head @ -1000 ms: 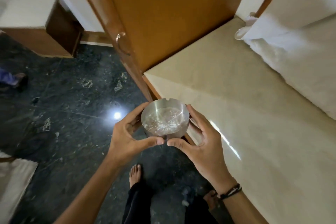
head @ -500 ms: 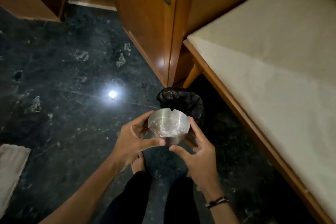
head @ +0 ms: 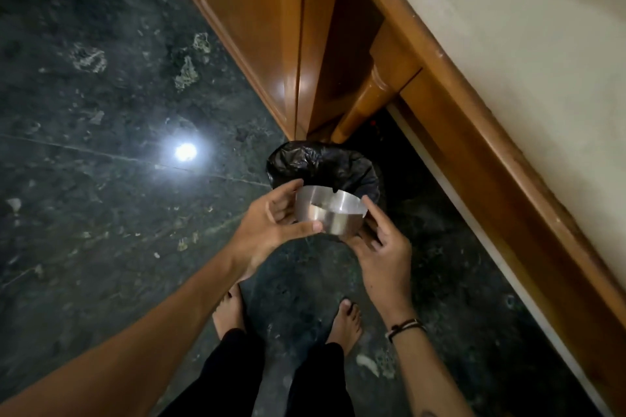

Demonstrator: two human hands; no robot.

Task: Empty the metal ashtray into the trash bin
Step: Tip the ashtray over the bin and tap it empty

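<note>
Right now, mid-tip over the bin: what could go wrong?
1. The ashtray is tilted at the near rim of the trash bin, not over its middle; ash may land on the dark floor.
2. The left hand and right hand hold smooth metal by the fingertips; it could slip.
3. Bare feet stand just below any spill.

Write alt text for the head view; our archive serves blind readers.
Both hands, left and right, hold a metal ashtray tipped away over a black-lined bin on a dark floor. The bin sits beside a wooden cabinet and table leg; bare feet show below.
</note>
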